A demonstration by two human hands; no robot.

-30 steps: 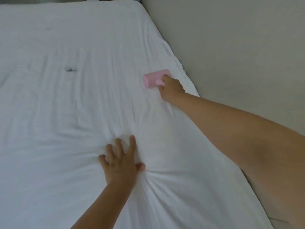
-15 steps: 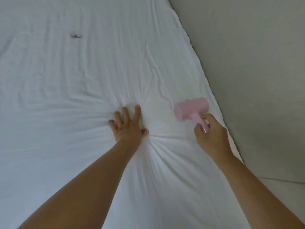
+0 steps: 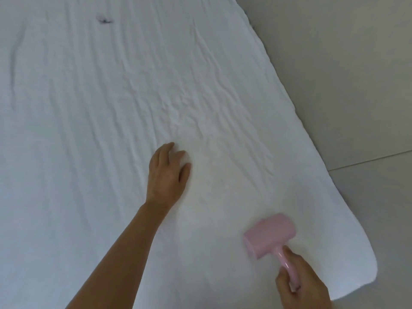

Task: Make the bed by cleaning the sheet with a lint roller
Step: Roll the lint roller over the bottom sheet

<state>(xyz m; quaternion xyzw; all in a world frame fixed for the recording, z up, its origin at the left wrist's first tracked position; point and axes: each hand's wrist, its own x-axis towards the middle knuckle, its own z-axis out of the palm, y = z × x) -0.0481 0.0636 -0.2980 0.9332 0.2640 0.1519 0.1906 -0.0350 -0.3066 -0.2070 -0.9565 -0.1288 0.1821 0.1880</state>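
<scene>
Wrist of right hand [image 3: 304, 284] was cut off; it gripped the roller [image 3: 268, 238] (pink); left hand [image 3: 167, 175] lay slack on the creased sheet [image 3: 89, 130] beside grey floor [image 3: 356, 85].

Bed [image 3: 347, 253] covered by wrinkled white sheet [image 3: 111, 119]; pink lint roller [image 3: 269, 237] on it near right, dark lint clump [image 3: 104, 20] far left.

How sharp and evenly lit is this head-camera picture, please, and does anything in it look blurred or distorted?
Head view: soft, even light, with no glare or hard shadows; the lint roller in the right hand is motion-smeared, the left hand slightly soft; the sheet edge bows from wide-angle distortion; the dark speck stays indistinct.
</scene>
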